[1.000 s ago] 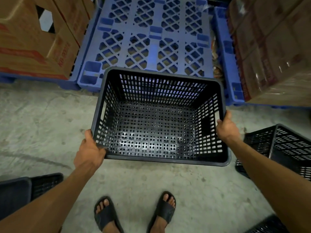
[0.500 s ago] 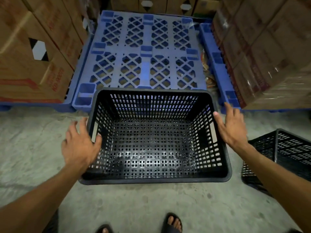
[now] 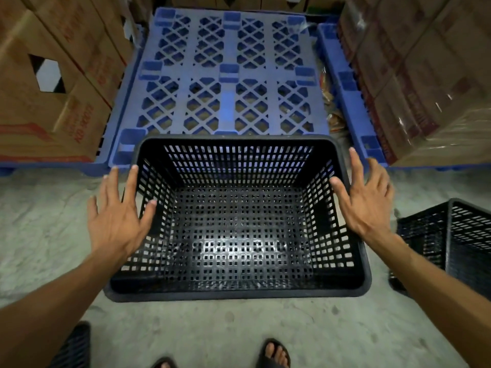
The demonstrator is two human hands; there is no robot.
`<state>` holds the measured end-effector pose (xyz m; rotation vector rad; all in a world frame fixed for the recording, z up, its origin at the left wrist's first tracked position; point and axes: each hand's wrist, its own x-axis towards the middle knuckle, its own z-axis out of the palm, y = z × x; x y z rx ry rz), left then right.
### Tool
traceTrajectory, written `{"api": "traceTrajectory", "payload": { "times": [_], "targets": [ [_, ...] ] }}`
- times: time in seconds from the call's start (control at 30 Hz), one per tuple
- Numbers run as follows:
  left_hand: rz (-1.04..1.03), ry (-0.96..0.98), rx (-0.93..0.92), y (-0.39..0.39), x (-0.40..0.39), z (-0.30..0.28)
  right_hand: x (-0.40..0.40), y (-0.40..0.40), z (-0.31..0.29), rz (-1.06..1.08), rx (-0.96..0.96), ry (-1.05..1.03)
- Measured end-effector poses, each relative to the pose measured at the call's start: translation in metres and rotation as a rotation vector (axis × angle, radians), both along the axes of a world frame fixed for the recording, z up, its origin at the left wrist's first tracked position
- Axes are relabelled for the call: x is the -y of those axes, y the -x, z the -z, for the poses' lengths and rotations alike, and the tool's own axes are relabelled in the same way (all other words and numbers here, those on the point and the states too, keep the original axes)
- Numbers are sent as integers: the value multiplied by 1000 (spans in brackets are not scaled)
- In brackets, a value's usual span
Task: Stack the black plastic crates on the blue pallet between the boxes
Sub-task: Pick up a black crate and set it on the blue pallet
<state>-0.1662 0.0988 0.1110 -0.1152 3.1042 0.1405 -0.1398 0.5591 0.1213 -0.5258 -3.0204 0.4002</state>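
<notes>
A black plastic crate (image 3: 236, 290), empty and open side up, fills the middle of the view, its far end over the front edge of the blue pallet (image 3: 228, 102). My left hand (image 3: 117, 216) hovers over the crate's left rim with fingers spread, holding nothing. Over the right rim my right hand (image 3: 364, 197) is spread the same way. Whether the palms touch the rim I cannot tell. The pallet's lattice top carries nothing and lies between cardboard boxes on both sides.
Stacked cardboard boxes (image 3: 50, 86) stand on the left, wrapped boxes (image 3: 425, 75) on the right pallet. Another black crate (image 3: 457, 245) sits on the concrete floor at right; a dark crate edge (image 3: 74, 346) shows at bottom left. My sandalled feet (image 3: 273, 351) are below.
Both hands let go of the crate's side rims and opened. The crate moved forward and down, its far end now reaching the pallet's front edge.
</notes>
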Motion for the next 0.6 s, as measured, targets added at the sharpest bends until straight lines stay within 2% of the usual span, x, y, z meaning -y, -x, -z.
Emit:
{"api": "traceTrajectory", "payload": {
  "times": [0.2, 0.3, 0.4, 0.5, 0.6],
  "targets": [
    [7, -3, 121, -5, 1, 11, 1, -3, 13, -49, 174, -52],
    [36, 15, 63, -4, 3, 5, 2, 1, 1, -75, 137, -44],
    [-26, -17, 17, -16, 6, 17, 3, -5, 8, -78, 54, -54],
    [-65, -60, 67, -13, 6, 24, 3, -7, 17, -54, 119, -42],
    [-49, -64, 98, -14, 5, 18, 6, -9, 10, -84, 179, -137]
  ]
}}
